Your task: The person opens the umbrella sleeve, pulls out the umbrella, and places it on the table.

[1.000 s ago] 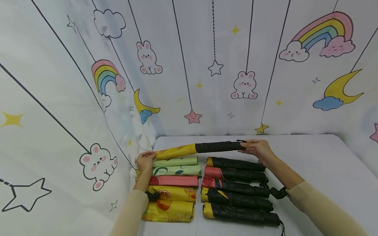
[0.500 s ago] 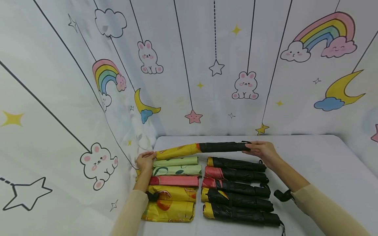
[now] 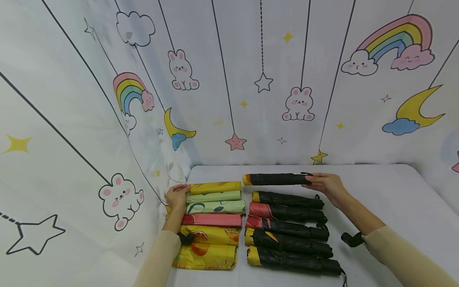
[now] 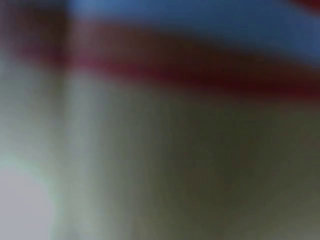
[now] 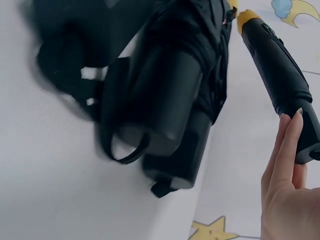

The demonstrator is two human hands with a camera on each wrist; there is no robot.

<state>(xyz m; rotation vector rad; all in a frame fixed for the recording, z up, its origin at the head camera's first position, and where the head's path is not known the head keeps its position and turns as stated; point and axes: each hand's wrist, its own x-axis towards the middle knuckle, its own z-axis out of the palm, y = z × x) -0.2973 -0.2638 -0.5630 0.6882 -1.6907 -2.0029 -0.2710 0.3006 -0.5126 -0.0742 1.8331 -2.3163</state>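
Observation:
In the head view my right hand (image 3: 329, 188) grips the handle end of a folded black umbrella (image 3: 277, 179) with a yellow-orange tip. The right wrist view shows fingers (image 5: 287, 150) around that handle. My left hand (image 3: 176, 196) pinches the far end of a flat yellow umbrella sleeve (image 3: 216, 187) with orange prints. A narrow gap parts the sleeve's mouth from the umbrella. Below the sleeve lie two pale green sleeves (image 3: 216, 207), a pink-red sleeve (image 3: 213, 220) and more yellow ones (image 3: 208, 257). The left wrist view is too blurred to read.
Several folded black umbrellas (image 3: 290, 235) lie in a column right of the sleeves, on a white table (image 3: 387, 199). Some have wrist loops at their handles. A cartoon-printed curtain (image 3: 215, 79) stands behind and to the left. A black object (image 3: 352, 239) hangs at the right cuff.
My right hand has moved right with the black umbrella, which has come fully out of the yellow sleeve. The left hand has stayed in place, holding the sleeve, which now lies flatter.

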